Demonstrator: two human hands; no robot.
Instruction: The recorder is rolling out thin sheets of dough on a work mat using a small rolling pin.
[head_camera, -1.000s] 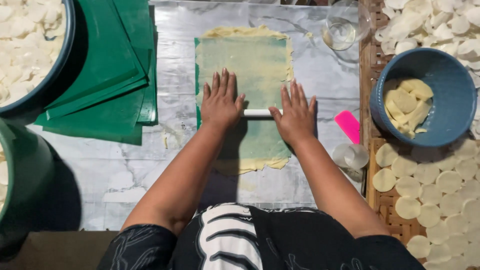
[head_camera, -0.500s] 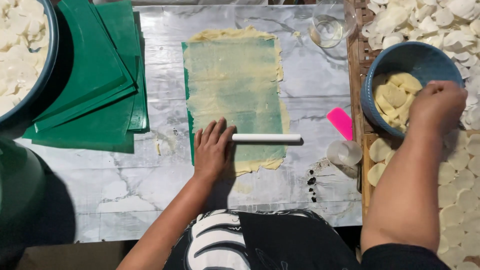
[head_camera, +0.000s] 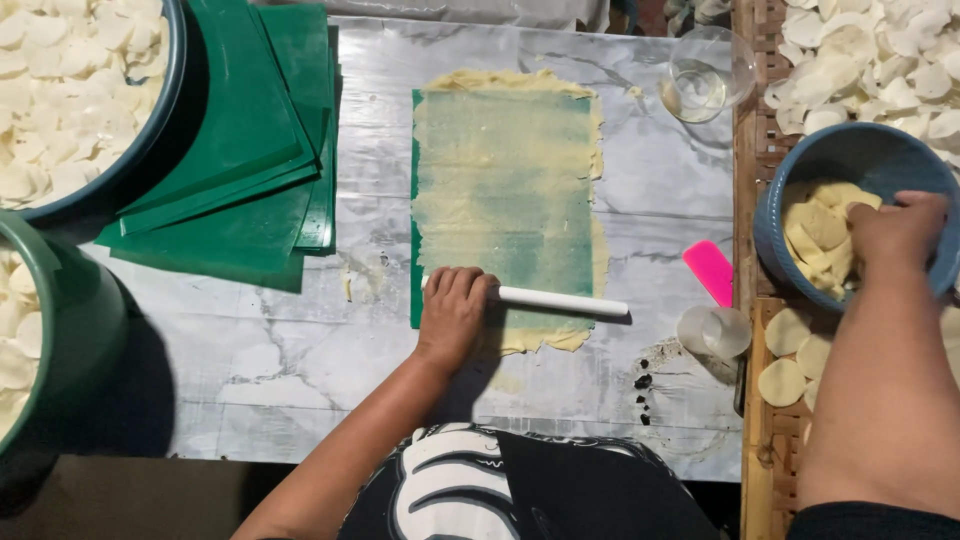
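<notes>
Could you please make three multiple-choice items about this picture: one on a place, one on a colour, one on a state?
1. Where is the right hand?
A. In the blue bowl
B. On the white rolling pin
C. On the green sheets

2. What colour is the small scraper beside the bowl?
A. Green
B. Pink
C. White

3. How is the dough?
A. Shaped into a ball
B. Cut into discs
C. Rolled thin and flat on a green sheet

Answers:
1. A, the hand reaches among the yellowish pieces in the bowl, while the left hand rests on the pin.
2. B, it is bright pink.
3. C, green shows through the thin layer.
</notes>
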